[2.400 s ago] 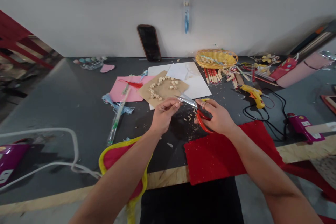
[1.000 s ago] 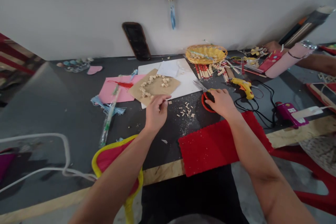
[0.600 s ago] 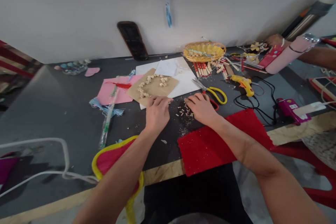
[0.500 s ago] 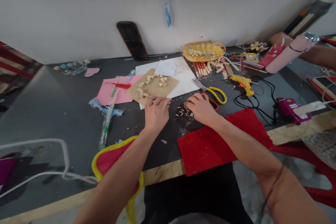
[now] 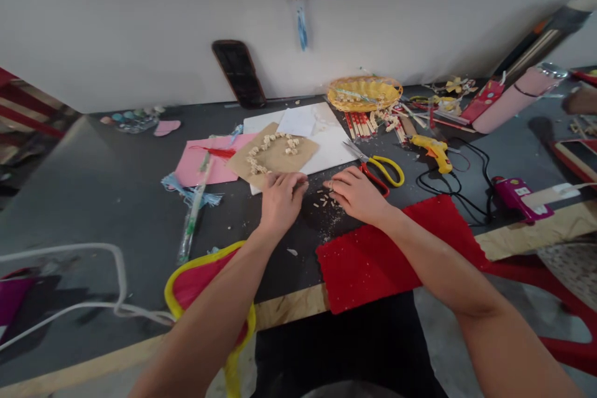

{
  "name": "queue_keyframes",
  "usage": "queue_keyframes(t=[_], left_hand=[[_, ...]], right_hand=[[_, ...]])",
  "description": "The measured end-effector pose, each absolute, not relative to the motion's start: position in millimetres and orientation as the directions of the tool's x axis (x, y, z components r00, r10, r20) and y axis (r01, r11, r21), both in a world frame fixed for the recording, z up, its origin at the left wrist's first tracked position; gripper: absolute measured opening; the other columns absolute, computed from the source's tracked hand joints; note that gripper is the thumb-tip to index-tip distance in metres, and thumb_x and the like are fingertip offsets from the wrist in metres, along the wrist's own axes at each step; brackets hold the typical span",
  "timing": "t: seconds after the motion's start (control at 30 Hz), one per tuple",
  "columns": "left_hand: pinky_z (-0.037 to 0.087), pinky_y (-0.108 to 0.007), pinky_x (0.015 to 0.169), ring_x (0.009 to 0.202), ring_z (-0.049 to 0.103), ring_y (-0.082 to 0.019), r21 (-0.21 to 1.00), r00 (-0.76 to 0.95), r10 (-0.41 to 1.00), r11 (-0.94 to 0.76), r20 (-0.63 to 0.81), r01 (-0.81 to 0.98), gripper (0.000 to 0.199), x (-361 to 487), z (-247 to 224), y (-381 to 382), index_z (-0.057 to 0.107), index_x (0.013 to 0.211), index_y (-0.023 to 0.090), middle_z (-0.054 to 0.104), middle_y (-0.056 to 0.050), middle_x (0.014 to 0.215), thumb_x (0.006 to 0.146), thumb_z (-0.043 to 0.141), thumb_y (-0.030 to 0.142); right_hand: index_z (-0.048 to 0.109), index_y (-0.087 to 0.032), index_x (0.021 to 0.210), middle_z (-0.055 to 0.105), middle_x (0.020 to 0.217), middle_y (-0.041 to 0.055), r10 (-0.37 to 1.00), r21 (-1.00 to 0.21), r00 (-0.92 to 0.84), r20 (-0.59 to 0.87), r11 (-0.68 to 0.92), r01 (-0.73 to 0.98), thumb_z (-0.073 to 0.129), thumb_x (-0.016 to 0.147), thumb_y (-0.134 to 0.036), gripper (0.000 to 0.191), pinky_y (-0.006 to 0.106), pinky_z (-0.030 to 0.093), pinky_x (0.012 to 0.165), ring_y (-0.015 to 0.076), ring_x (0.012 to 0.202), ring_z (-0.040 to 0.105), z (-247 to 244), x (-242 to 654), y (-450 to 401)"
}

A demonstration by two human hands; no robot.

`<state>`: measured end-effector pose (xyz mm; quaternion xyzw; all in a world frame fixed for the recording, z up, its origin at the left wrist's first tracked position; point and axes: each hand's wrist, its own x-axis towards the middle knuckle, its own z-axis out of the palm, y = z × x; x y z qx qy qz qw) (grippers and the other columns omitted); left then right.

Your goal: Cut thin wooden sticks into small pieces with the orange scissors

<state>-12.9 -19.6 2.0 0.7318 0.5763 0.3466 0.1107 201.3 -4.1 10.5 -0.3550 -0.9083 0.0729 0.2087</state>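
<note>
My left hand [image 5: 281, 200] rests low over the dark table, thumb and fingers pressed together beside a brown paper square [image 5: 301, 160]. Whatever it pinches is hidden. A curved row of small pale wooden clusters [image 5: 256, 155] lies on that paper. To the right, my right hand [image 5: 353, 193] has its fingers curled and closed at a scatter of short wooden bits [image 5: 321, 202]; what its fingertips hold is too small to name. Open scissors [image 5: 380, 168] with red and yellow handles lie just beyond the right hand. Red felt [image 5: 368, 267] is under the right forearm.
A yellow glue gun [image 5: 433, 150] with a black cord lies at right, near a purple power box [image 5: 517, 196]. Behind are a wicker basket [image 5: 333, 99], a pink bottle [image 5: 517, 99] and a phone [image 5: 240, 74] against the wall. Pink paper [image 5: 186, 161] and blue tassels [image 5: 196, 197] lie left.
My right hand has shifted slightly left, so the fingertips of both hands are closer together. Another person's arm at the far right has drawn back from behind the pink bottle.
</note>
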Motion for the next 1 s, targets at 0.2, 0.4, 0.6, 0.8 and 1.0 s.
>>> queue_keyframes(t=[0.2,0.4,0.6,0.8,1.0], left_hand=[[0.046,-0.034,0.083,0.096,0.062,-0.021,0.824,0.111,0.957,-0.288,0.269,0.488,0.032,-1.7,-3.4,-27.1,0.06,0.114,0.023,0.069,-0.006,0.101,0.083,0.063,0.027],[0.046,-0.032,0.079,0.089,0.064,-0.02,0.865,0.121,0.966,-0.26,0.23,0.43,0.03,2.2,-5.0,-28.2,0.06,0.114,0.021,0.069,-0.006,0.093,0.085,0.061,0.031],[0.043,-0.037,0.086,0.092,0.057,-0.022,0.729,-0.001,0.899,-0.354,0.437,0.586,0.021,-3.7,6.1,-23.6,0.054,0.068,0.02,0.066,-0.005,0.087,0.078,0.069,0.03],[0.043,-0.038,0.088,0.094,0.058,-0.02,0.665,0.006,0.836,-0.441,0.549,0.603,0.046,-7.5,6.4,-20.8,0.037,0.048,0.019,0.066,-0.006,0.087,0.088,0.058,0.032],[0.047,-0.037,0.088,0.092,0.059,-0.019,0.734,-0.16,0.797,-0.43,0.582,0.525,0.034,-11.3,1.3,-12.4,0.055,0.065,0.018,0.063,-0.009,0.093,0.095,0.045,0.031]], right_hand=[[0.057,-0.015,0.126,0.063,0.112,0.0126,0.6,-0.317,-0.681,0.421,0.8,0.509,0.05,0.094,-0.025,0.034,0.041,0.047,0.095,0.0239,0.105,0.052,6.1,195.7,-6.0],[0.064,-0.017,0.105,0.066,0.1,0.0097,0.639,-0.383,-0.626,0.446,0.769,0.511,0.049,0.094,-0.022,0.02,0.038,0.05,0.089,0.0218,0.097,0.057,4.1,198.4,-4.5],[0.064,-0.017,0.103,0.069,0.098,0.0093,0.733,-0.493,-0.499,0.463,0.68,0.542,0.053,0.091,-0.021,0.017,0.037,0.051,0.089,0.0208,0.097,0.062,0.4,207.4,0.9],[0.065,-0.019,0.1,0.07,0.099,0.0082,0.777,-0.495,-0.495,0.389,0.63,0.599,0.056,0.089,-0.023,0.015,0.035,0.051,0.087,0.0216,0.097,0.064,3.1,199.2,12.0],[0.066,-0.017,0.101,0.07,0.098,0.0092,0.758,-0.327,-0.596,0.265,0.652,0.685,0.058,0.088,-0.022,0.017,0.036,0.047,0.088,0.0227,0.094,0.061,20.5,155.5,59.5]])
